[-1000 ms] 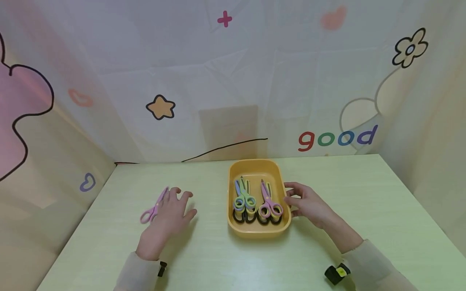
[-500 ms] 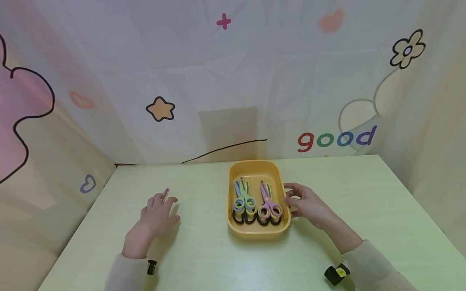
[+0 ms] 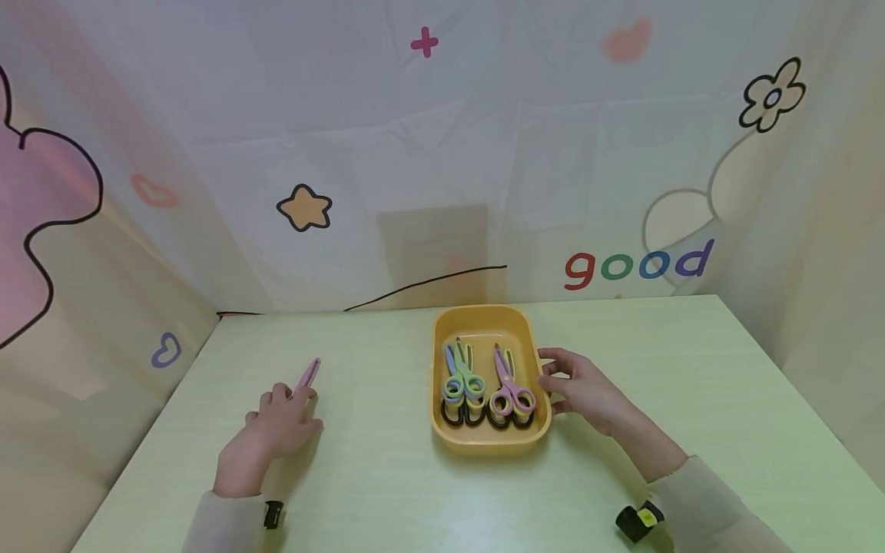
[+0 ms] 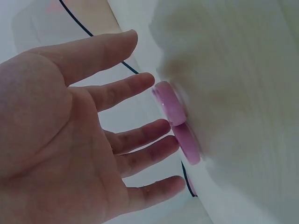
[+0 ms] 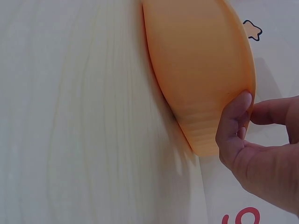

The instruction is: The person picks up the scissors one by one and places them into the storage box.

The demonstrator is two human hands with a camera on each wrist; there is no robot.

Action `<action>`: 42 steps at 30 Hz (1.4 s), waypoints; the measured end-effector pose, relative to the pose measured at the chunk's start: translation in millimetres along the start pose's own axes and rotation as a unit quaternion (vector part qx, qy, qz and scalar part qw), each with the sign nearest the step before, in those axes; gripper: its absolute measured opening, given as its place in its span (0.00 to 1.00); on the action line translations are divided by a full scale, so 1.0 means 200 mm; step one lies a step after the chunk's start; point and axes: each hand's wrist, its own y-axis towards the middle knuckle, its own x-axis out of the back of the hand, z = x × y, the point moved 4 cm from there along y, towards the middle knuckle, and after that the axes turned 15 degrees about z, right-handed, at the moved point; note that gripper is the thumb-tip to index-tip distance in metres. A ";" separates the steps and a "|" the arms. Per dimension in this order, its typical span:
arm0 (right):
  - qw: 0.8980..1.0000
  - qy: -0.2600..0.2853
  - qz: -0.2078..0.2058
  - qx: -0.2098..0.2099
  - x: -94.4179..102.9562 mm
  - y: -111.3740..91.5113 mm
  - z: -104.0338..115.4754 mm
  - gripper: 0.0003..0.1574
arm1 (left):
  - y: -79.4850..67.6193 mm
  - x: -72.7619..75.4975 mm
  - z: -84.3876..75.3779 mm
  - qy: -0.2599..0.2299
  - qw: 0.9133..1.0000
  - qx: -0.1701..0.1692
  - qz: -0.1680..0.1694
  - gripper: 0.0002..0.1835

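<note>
My left hand (image 3: 276, 428) hovers over the left part of the table, fingers spread and nearly straight. Beneath it lies a pair of pink scissors (image 3: 310, 373), blade end showing past the fingers and the handles hidden in the head view. Their pink plastic (image 4: 172, 106) shows right at the fingertips in the left wrist view. My right hand (image 3: 584, 390) pinches the right rim of a yellow-orange plastic tray (image 3: 484, 442), fingers against the outer wall. Inside the tray are green scissors (image 3: 459, 378) over blue ones, and purple-pink scissors (image 3: 510, 392) over black-handled ones.
The pale wooden table (image 3: 387, 491) ends at a printed curtain (image 3: 442, 153) behind and at both sides. Each wrist wears a strap with a black piece (image 3: 634, 524) beside the sleeve.
My left hand has moved left and toward me, over the handles of the pink scissors, so their blades now show beyond the fingers. The right hand and tray have stayed in place.
</note>
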 end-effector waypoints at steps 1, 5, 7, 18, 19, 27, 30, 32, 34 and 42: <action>1.000 0.000 0.000 0.000 0.00 0.00 0.00 0.36 | 0.00 0.00 0.00 -0.001 1.000 0.001 0.002 0.26; 1.000 0.001 0.001 0.002 0.00 0.00 0.00 0.36 | 0.01 0.00 0.00 -0.007 1.000 -0.009 -0.002 0.23; 1.000 -0.001 0.001 0.001 0.00 0.00 0.00 0.36 | 0.01 0.00 -0.01 -0.006 1.000 -0.020 -0.007 0.22; 1.000 0.000 0.003 0.000 -0.01 -0.01 0.01 0.35 | 0.03 -0.01 -0.09 0.007 0.998 -0.057 -0.020 0.12; 1.000 -0.001 0.002 0.000 -0.01 -0.01 0.01 0.35 | 0.03 -0.01 -0.09 0.007 0.998 -0.060 -0.020 0.12; 1.000 0.008 0.003 0.011 -0.01 -0.01 0.01 0.35 | 0.05 -0.02 -0.16 0.010 0.997 -0.070 -0.022 0.09; 1.000 0.007 0.001 0.012 0.00 -0.01 0.01 0.35 | 0.06 -0.03 -0.19 0.010 0.997 -0.077 -0.025 0.09; 1.000 0.006 0.001 0.011 -0.01 -0.01 0.01 0.35 | 0.07 -0.04 -0.21 0.010 0.996 -0.081 -0.027 0.08; 1.000 0.007 0.000 0.011 -0.01 -0.01 0.01 0.35 | 0.07 -0.05 -0.24 0.010 0.996 -0.086 -0.029 0.08; 1.000 0.008 0.000 0.010 0.00 -0.01 0.01 0.35 | 0.13 -0.10 -0.30 0.037 0.989 -0.126 -0.066 0.06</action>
